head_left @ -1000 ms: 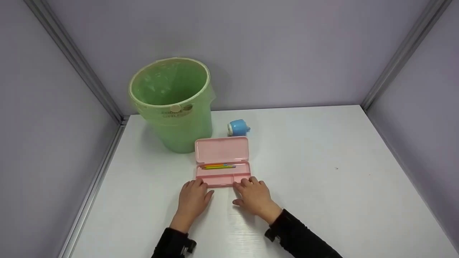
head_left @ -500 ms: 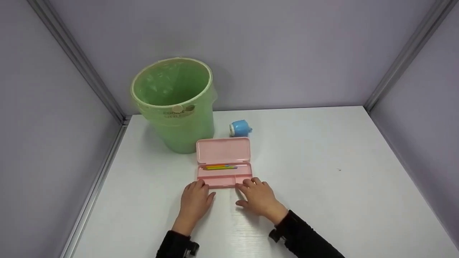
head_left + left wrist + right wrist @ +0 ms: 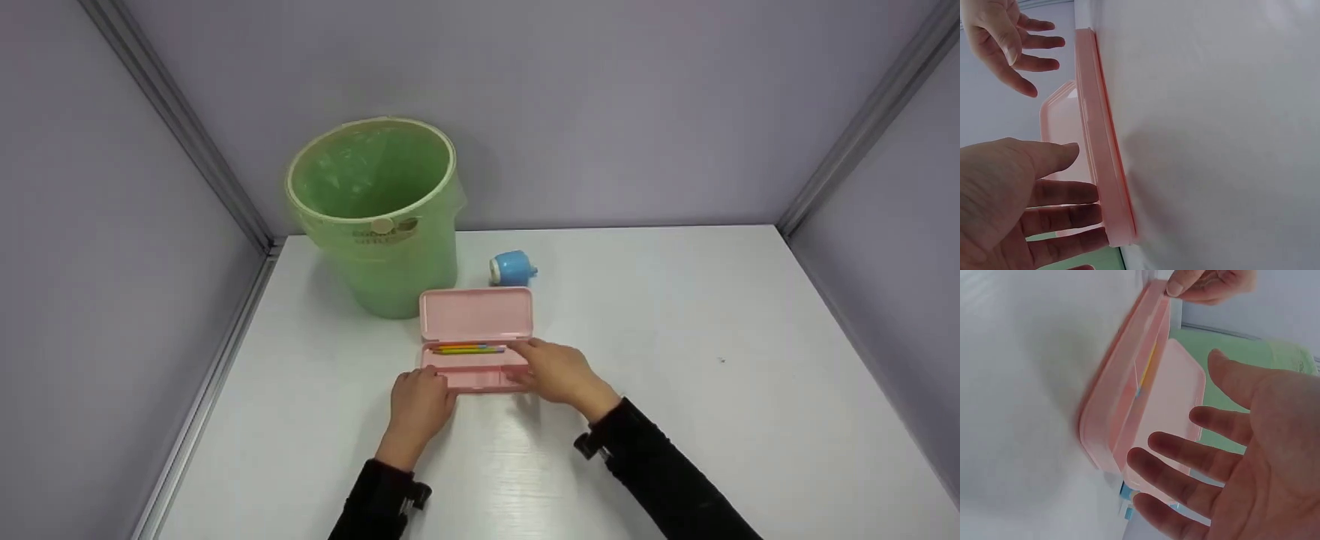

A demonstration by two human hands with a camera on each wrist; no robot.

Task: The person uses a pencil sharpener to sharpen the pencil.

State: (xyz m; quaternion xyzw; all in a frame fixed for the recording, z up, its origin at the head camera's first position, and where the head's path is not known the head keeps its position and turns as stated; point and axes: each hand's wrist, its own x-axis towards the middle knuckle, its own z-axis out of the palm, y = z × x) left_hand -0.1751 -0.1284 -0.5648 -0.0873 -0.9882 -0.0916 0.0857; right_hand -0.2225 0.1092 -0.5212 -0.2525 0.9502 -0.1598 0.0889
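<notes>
A pink pencil case (image 3: pixel 476 315) lies with its lid folded back on the white table. Inside its back compartment are colored pencils (image 3: pixel 469 349), yellow and orange ones among them. My left hand (image 3: pixel 420 409) rests its fingertips on the case's front left rim; in the left wrist view those fingers are nearly straight and the thumb stands apart from them. My right hand (image 3: pixel 562 373) hovers over the case's right end, near the pencils' ends. In the right wrist view its fingers (image 3: pixel 1185 453) are spread, and nothing lies between them.
Behind the case on the left stands a green trash bin (image 3: pixel 405 262) with a plastic liner. A small blue object (image 3: pixel 514 268) with a white end lies just behind the lid. Pale walls enclose the table at the back and both sides.
My right hand has lifted from the case's front right edge and moved forward over its right end. The left hand stays at the front left rim. The whole head view has shifted slightly.
</notes>
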